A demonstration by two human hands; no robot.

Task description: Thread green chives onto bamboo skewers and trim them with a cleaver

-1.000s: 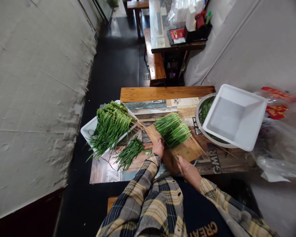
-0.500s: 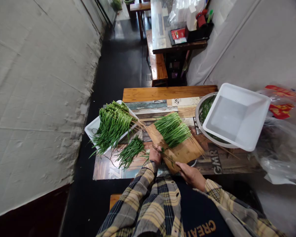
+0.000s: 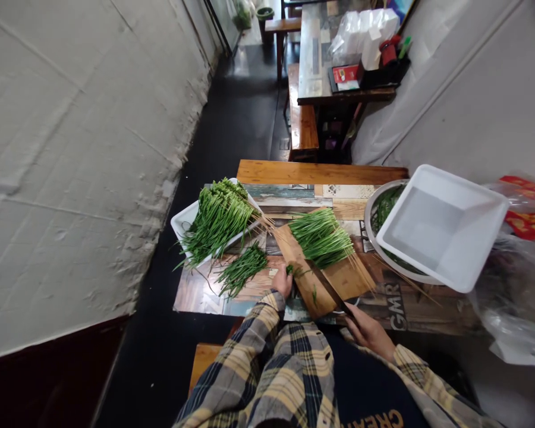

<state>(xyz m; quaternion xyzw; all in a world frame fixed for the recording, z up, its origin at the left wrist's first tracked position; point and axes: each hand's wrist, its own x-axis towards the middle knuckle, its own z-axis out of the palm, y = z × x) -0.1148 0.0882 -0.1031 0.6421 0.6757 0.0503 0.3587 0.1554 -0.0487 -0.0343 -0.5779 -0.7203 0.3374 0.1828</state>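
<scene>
My right hand point(image 3: 369, 331) is closed on the handle of a knife point(image 3: 329, 286), whose blade lies slanted across the wooden cutting board point(image 3: 334, 282). My left hand point(image 3: 283, 280) is at the board's left edge, fingers pinched on a few green chive scraps point(image 3: 294, 270). A row of skewered chives point(image 3: 321, 238) lies on the board beyond the blade, skewer sticks pointing right. Left of the board lies a small loose bunch of chives point(image 3: 242, 268).
A white tray point(image 3: 181, 220) heaped with skewered chives point(image 3: 216, 217) sits at the table's left end. On the right, a white square tub point(image 3: 441, 229) rests in a metal bowl point(image 3: 371, 223) holding greens. Plastic bags point(image 3: 512, 285) are far right. A bench and another table stand beyond.
My right hand has drawn back toward me and to the right with the knife. My left hand slid to the board's left edge onto the scraps. The view has tilted up.
</scene>
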